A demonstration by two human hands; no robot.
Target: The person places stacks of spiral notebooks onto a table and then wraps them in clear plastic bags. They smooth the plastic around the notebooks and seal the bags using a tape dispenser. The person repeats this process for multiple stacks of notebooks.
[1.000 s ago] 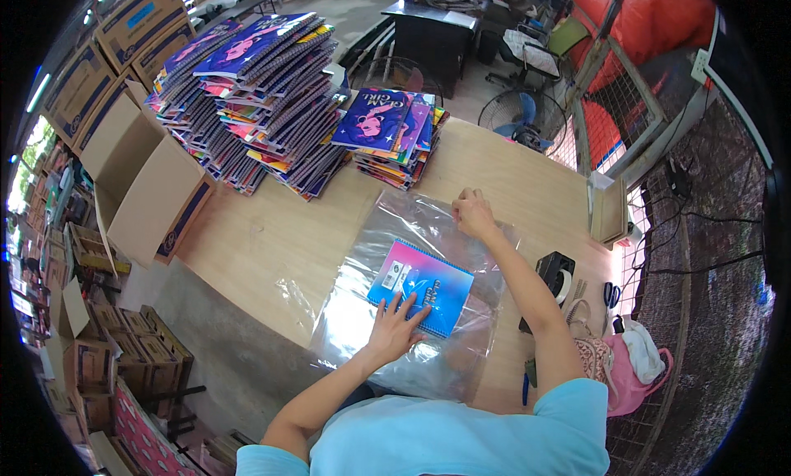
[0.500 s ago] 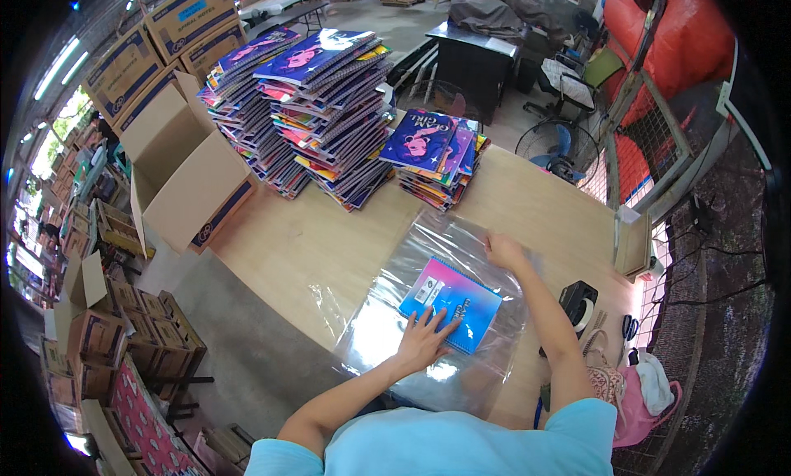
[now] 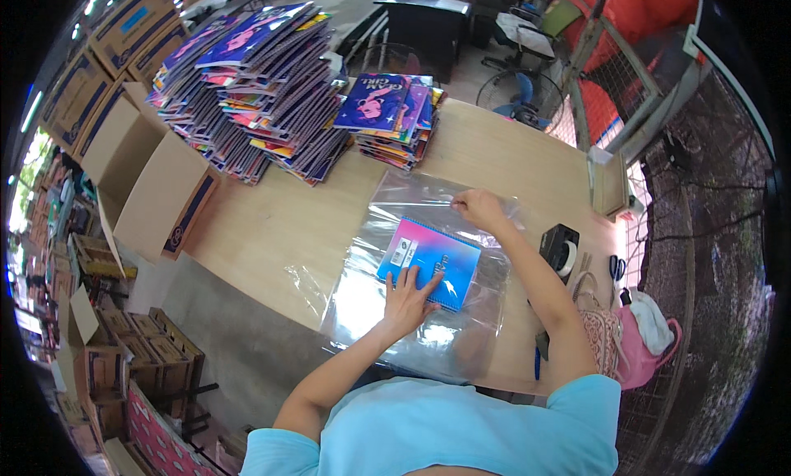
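Note:
A spiral notebook [image 3: 458,266] with a pink and blue cover lies on clear plastic sheets or bags [image 3: 354,301] at the near part of the table. My left hand [image 3: 406,305] rests on the notebook's lower left part, its fingers spread flat. Beyond the notebook's far right corner, my right hand [image 3: 478,207] has its fingers closed at the plastic's far edge, apparently pinching it. The plastic is smooth and shiny under the notebook and wrinkled along its left side.
Tall notebook stacks [image 3: 272,89] and a lower stack [image 3: 387,118] stand on the wooden table [image 3: 503,147]. An open carton [image 3: 156,188] is at the left. Right of my right arm are a tape dispenser [image 3: 559,249], scissors [image 3: 616,268] and a pink bag [image 3: 638,344].
The whole view has shifted, so the table and stacks appear higher and further left. Both hands keep nearly the same places on the notebook and at the plastic's edge.

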